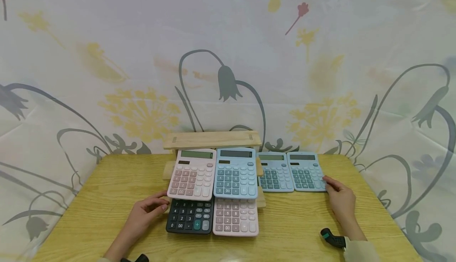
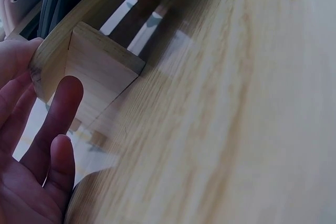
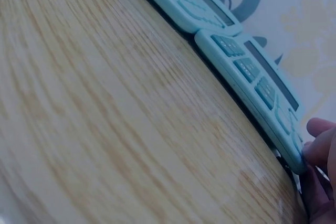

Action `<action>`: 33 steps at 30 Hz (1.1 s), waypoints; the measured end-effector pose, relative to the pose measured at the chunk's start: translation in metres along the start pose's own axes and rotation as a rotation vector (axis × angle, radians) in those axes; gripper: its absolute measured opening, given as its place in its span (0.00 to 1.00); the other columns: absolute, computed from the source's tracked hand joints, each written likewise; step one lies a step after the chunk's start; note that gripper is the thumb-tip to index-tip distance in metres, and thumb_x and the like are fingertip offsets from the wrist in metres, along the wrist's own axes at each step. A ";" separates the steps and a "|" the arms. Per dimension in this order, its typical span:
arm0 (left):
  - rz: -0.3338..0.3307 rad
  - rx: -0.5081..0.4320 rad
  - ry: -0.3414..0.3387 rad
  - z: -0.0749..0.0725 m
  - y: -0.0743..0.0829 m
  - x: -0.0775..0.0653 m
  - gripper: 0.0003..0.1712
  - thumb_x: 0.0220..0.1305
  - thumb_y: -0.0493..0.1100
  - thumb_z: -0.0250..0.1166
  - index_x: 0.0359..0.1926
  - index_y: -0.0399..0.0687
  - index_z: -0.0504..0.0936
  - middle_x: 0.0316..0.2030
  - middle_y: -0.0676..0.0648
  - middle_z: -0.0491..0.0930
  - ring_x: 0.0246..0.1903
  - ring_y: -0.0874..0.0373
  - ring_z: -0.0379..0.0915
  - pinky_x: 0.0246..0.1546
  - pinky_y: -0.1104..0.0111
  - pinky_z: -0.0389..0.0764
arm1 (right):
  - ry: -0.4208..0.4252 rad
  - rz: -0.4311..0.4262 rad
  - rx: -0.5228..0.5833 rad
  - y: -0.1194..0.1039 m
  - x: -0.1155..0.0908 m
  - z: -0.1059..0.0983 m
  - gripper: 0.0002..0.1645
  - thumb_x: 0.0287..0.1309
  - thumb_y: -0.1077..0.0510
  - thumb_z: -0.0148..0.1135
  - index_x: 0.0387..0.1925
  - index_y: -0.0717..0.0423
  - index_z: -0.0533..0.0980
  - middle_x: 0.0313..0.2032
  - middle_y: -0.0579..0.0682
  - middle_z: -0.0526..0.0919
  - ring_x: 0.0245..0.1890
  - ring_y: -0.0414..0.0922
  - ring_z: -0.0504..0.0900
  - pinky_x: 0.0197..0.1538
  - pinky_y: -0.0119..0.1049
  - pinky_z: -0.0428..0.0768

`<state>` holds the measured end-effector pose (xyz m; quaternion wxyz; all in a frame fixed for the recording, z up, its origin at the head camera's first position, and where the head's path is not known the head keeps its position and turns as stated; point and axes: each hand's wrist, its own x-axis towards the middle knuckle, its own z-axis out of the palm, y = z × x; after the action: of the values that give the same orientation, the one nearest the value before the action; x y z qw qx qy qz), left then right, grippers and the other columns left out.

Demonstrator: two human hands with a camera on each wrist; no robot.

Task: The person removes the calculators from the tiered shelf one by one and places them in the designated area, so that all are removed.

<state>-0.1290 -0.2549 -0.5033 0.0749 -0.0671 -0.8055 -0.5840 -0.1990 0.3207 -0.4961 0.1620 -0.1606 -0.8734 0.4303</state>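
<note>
My left hand (image 1: 144, 213) is at the left side of a slatted wooden stand (image 1: 213, 139), with fingertips gripping its edge in the left wrist view, beside the black calculator (image 1: 189, 218). Two lower fingers (image 2: 63, 150) stand off the wood in that view. My right hand (image 1: 342, 198) pinches the right edge of the outermost blue calculator (image 1: 307, 175), which lies on the table. Another blue calculator (image 1: 276, 177) lies right against it. The stand's upper level bears a pink calculator (image 1: 191, 175) and a blue calculator (image 1: 236, 175). Under them, a second pink calculator (image 1: 236, 218) sits beside the black one, their tops hidden.
The wood-grain table (image 1: 292, 230) reaches to a flower-printed cloth (image 1: 228, 24) at the back. Wooden slats (image 1: 261, 198) stick out past the calculators at the stand's right. A black band (image 1: 333, 238) is on the right wrist.
</note>
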 end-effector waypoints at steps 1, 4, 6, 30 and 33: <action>0.000 0.002 0.000 0.000 0.000 0.000 0.04 0.62 0.36 0.69 0.38 0.40 0.87 0.54 0.47 0.81 0.54 0.74 0.71 0.49 0.76 0.75 | 0.001 -0.007 0.005 0.000 0.000 0.000 0.17 0.70 0.65 0.54 0.55 0.64 0.80 0.58 0.60 0.79 0.64 0.57 0.73 0.61 0.52 0.70; -0.001 0.004 0.001 0.000 0.000 0.000 0.04 0.62 0.36 0.69 0.38 0.40 0.87 0.54 0.47 0.81 0.54 0.74 0.72 0.49 0.76 0.75 | 0.002 -0.018 0.015 0.000 0.001 0.000 0.16 0.70 0.65 0.54 0.54 0.65 0.80 0.58 0.60 0.79 0.64 0.57 0.72 0.62 0.52 0.70; -0.004 0.002 0.004 0.000 -0.001 0.000 0.04 0.62 0.36 0.70 0.38 0.40 0.87 0.54 0.47 0.81 0.54 0.74 0.72 0.49 0.76 0.75 | 0.005 -0.014 0.016 0.000 0.001 0.001 0.16 0.70 0.65 0.54 0.54 0.65 0.80 0.59 0.60 0.79 0.64 0.56 0.72 0.62 0.52 0.70; 0.027 -0.055 0.004 0.002 0.000 -0.001 0.04 0.62 0.32 0.69 0.38 0.36 0.87 0.52 0.56 0.81 0.53 0.74 0.73 0.46 0.75 0.78 | -0.026 0.158 0.135 -0.015 -0.002 -0.006 0.22 0.73 0.60 0.48 0.61 0.63 0.76 0.62 0.62 0.75 0.64 0.55 0.70 0.40 0.16 0.68; 0.028 -0.061 0.005 0.001 0.000 -0.002 0.04 0.62 0.32 0.69 0.38 0.36 0.87 0.51 0.59 0.81 0.53 0.74 0.72 0.46 0.75 0.77 | -0.034 0.168 0.144 -0.015 -0.002 -0.006 0.22 0.73 0.59 0.48 0.62 0.63 0.75 0.63 0.61 0.75 0.65 0.55 0.69 0.41 0.16 0.68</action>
<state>-0.1272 -0.2536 -0.5042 0.0829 -0.0793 -0.7862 -0.6072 -0.1972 0.3153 -0.4811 0.1216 -0.2140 -0.8263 0.5066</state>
